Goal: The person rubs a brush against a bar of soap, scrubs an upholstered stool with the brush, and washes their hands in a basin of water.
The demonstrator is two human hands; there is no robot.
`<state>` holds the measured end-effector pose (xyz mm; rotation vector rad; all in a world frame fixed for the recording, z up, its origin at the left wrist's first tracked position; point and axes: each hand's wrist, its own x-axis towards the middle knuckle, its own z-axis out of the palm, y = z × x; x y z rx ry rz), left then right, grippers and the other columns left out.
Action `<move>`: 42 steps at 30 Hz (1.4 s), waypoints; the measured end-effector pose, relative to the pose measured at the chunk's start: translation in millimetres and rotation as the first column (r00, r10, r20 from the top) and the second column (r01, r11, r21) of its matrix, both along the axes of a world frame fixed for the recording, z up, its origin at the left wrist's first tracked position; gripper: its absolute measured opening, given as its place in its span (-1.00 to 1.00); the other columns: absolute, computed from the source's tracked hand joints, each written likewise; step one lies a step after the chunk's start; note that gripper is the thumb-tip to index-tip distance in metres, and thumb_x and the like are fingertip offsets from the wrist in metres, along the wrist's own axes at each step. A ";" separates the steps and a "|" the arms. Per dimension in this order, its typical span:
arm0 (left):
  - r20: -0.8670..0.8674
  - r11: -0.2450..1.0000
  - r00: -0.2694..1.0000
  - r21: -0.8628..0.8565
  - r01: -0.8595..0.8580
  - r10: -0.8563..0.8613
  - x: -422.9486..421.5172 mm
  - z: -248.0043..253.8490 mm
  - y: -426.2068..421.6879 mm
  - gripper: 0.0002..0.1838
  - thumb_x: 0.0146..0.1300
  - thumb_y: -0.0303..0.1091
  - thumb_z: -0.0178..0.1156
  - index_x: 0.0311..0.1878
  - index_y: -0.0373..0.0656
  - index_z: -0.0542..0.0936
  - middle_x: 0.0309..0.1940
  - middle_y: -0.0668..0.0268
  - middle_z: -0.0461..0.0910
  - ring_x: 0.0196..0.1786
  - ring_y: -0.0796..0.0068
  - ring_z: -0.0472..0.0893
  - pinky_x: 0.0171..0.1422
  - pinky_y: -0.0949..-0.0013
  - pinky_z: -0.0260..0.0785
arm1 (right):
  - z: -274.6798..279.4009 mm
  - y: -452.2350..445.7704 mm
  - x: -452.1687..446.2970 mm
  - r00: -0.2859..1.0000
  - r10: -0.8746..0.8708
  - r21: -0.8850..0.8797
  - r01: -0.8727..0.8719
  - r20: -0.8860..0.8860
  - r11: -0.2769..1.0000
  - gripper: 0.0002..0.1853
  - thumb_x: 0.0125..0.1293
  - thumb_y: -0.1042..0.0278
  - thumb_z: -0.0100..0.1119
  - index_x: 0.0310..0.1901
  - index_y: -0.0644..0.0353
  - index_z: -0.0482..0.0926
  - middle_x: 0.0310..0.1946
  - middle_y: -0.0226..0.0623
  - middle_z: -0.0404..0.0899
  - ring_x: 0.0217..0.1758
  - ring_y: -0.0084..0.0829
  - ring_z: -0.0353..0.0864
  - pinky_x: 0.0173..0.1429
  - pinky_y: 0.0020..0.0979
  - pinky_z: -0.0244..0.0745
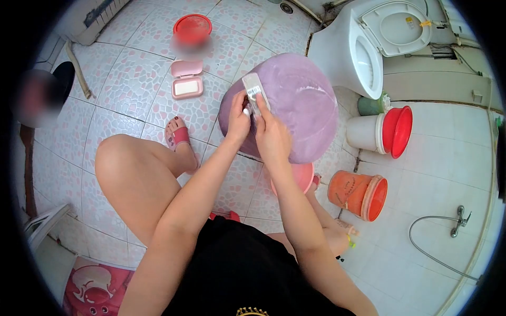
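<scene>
Both hands meet over a large purple round cushion (300, 105) with a velvety cover and whitish streaks on top. Between them is a pale, flat plastic-looking object with a barcode label (255, 87); its exact kind I cannot make out. My left hand (239, 121) is closed around its near left side, with a small white bit showing at the fingers. Fingers of my right hand (273, 134) press along its right side and face. Left of the cushion, an open pink soap box (187, 96) on the floor holds a white bar of soap (186, 87).
A red basin (193, 22) stands on the tiled floor ahead. To the right are a toilet (348, 52), a white bucket (363, 131) with a red basin (401, 131) and an orange bucket (350, 190). A pink basin (299, 179) sits partly under the cushion.
</scene>
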<state>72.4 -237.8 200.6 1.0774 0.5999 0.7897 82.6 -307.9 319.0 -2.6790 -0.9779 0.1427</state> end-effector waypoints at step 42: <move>-0.112 0.973 0.987 0.191 0.133 -0.113 -1.1 -17.6 -9.3 -0.40 0.47 -0.35 -0.16 0.56 -0.19 0.19 0.54 0.06 0.22 0.60 0.10 0.13 0.68 0.03 -0.32 | -5.0 23.7 28.1 0.999 0.035 -0.046 -0.034 0.006 0.998 -0.45 0.41 0.28 0.13 0.43 -0.30 0.41 -0.35 -0.04 0.66 -0.33 0.03 0.66 -0.25 0.00 0.52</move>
